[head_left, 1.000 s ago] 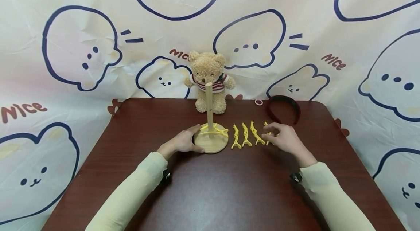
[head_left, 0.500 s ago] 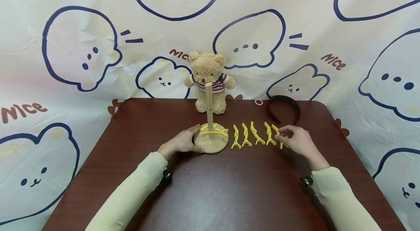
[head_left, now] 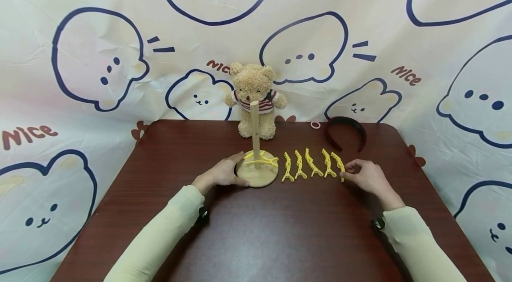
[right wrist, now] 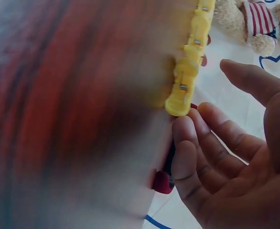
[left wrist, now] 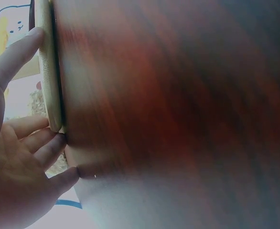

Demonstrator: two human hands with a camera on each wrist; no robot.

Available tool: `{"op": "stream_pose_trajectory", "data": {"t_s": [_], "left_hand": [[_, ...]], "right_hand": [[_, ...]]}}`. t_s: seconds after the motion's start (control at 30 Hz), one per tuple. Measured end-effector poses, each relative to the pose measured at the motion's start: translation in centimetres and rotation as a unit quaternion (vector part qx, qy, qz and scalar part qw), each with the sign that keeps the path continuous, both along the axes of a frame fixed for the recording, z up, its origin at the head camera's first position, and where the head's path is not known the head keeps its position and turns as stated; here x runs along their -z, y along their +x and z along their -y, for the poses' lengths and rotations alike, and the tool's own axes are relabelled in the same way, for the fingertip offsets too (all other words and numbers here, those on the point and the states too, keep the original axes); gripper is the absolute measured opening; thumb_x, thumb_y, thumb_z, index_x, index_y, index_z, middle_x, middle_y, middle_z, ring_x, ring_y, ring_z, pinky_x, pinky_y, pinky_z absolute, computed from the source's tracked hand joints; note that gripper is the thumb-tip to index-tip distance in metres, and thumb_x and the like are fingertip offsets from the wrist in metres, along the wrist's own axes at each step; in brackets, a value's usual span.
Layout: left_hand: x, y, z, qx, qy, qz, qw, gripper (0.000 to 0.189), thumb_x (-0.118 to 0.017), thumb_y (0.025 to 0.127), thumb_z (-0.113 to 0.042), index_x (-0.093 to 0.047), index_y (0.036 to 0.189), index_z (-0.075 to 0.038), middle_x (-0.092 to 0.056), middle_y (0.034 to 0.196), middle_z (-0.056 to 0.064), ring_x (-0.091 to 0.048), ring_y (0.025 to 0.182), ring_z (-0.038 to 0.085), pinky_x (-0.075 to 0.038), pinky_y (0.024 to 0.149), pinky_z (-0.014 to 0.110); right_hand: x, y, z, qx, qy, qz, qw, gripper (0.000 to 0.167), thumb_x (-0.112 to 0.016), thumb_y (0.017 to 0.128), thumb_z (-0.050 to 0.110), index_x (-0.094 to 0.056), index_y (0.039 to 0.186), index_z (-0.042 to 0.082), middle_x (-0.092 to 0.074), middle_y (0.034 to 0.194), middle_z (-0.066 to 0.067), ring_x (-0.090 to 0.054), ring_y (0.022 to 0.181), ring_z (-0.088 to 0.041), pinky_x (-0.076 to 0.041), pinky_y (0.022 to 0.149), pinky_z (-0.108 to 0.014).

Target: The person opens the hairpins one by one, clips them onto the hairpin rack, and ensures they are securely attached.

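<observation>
1. Head view: so the left hand [head_left: 221,173] is at the left side of a wooden stand [head_left: 258,178], thumb on the near part of the round base and fingers round the far part, holding it by the rim. The post stands upright, with some yellow clips lying on the base around its foot. Right of that, five yellow clips [head_left: 313,163] sit in a row on the dark table [head_left: 256,237]. The right hand [head_left: 366,176] is down at the far right one, fingertips right by it. Behind the stand there's a teddy bear [head_left: 253,81] in a striped top, plus a dark red headband [head_left: 345,120] behind the clips.

2. Left wrist view: thumb's up against the base edge, fingers spread apart, a couple of them meeting the rim at its lower end. Base looks flat on the table.

3. Right wrist view: fingers are loosely bent, thumb well away from them, so no pinch going on. Fingertips are at the end of a yellow clip; can't tell if they actually touch it. One end of the headband pokes out beside the fingers.
</observation>
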State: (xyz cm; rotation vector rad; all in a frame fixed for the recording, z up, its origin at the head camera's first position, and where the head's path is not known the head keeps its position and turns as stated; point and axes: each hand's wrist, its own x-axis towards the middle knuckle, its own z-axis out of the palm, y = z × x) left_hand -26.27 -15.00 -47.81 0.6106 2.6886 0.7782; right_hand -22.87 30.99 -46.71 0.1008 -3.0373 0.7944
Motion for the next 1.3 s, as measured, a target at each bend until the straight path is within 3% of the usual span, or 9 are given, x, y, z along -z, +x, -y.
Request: {"op": "stream_pose_trajectory", "data": {"t_s": [0.4,0.83,1.1,1.3], "left_hand": [[-0.19,0.21,0.06,-0.002,0.005,0.005,1.0,0.103,-0.086,0.077,-0.041,-0.031,0.157,-0.006,-0.027,0.164,0.017,-0.032,0.149,0.035,-0.033,0.118,0.051],[-0.26,0.22,0.0,-0.002,0.0,0.006,1.0,0.103,-0.085,0.078,-0.042,-0.03,0.157,-0.006,-0.027,0.165,0.016,-0.032,0.149,0.034,-0.032,0.118,0.05],[-0.12,0.2,0.03,-0.001,0.001,0.006,1.0,0.103,-0.085,0.078,-0.042,-0.029,0.157,-0.006,-0.027,0.164,0.017,-0.031,0.15,0.034,-0.032,0.119,0.05],[-0.15,0.2,0.0,-0.003,0.0,0.005,1.0,0.104,-0.085,0.078,-0.042,-0.029,0.157,-0.006,-0.027,0.164,0.016,-0.031,0.15,0.034,-0.032,0.119,0.05]], "right_hand": [[0.82,-0.09,-0.33,0.017,0.025,0.034,0.999,0.046,-0.077,0.081,0.053,-0.072,0.098,0.01,-0.071,0.091,-0.005,-0.06,0.08,-0.019,-0.045,0.068,-0.032],[0.61,0.24,0.1,0.029,0.058,0.078,0.9948,0.049,-0.079,0.076,0.058,-0.07,0.091,0.013,-0.064,0.08,-0.002,-0.055,0.072,-0.02,-0.04,0.059,-0.031],[0.56,0.22,0.17,0.029,0.061,0.083,0.9943,0.044,-0.08,0.076,0.053,-0.069,0.088,0.013,-0.064,0.08,-0.003,-0.055,0.073,-0.02,-0.039,0.059,-0.031],[0.21,0.27,-0.31,0.028,0.06,0.063,0.9958,0.039,-0.078,0.08,0.049,-0.069,0.091,0.012,-0.064,0.082,-0.003,-0.054,0.073,-0.021,-0.038,0.059,-0.031]]}}
